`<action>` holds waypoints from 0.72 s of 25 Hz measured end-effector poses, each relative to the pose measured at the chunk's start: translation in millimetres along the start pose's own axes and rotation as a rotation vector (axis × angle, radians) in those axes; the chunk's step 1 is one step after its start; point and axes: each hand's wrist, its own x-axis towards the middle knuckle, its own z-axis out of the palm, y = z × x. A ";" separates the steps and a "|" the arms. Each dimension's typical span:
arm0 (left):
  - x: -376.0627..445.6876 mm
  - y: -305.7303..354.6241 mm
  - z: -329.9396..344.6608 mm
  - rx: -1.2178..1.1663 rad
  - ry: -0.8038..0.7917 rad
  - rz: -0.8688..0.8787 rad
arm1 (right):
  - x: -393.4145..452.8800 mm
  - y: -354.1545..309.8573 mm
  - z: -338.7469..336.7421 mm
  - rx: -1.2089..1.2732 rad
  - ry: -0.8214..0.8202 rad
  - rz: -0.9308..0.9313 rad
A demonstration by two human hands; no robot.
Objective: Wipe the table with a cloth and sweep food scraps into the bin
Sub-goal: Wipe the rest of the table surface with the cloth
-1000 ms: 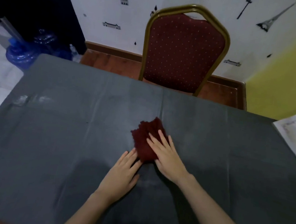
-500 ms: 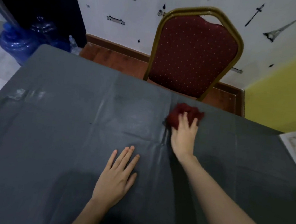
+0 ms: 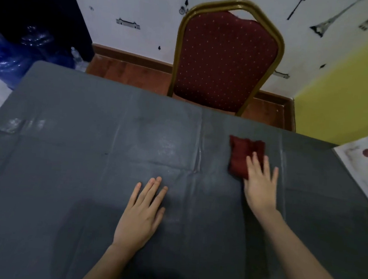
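On the table [image 3: 63, 172], right hand [image 3: 260, 185]: we press the cloth [image 3: 242, 154], fingers flat.
Left hand [image 3: 142, 214]: we rest it flat, released.

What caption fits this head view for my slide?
Right hand presses a dark red cloth on the grey table; left hand rests flat beside it.
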 end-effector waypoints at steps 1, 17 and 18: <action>-0.1 0.5 0.0 -0.002 0.002 -0.001 | -9.7 6.2 0.1 0.051 0.004 0.070; -8.6 50.4 5.5 -0.045 0.029 -0.049 | -144.9 -26.5 16.8 0.196 0.023 -0.440; -12.9 63.1 9.4 -0.034 0.020 -0.013 | -150.5 -16.7 16.8 0.181 0.028 -0.438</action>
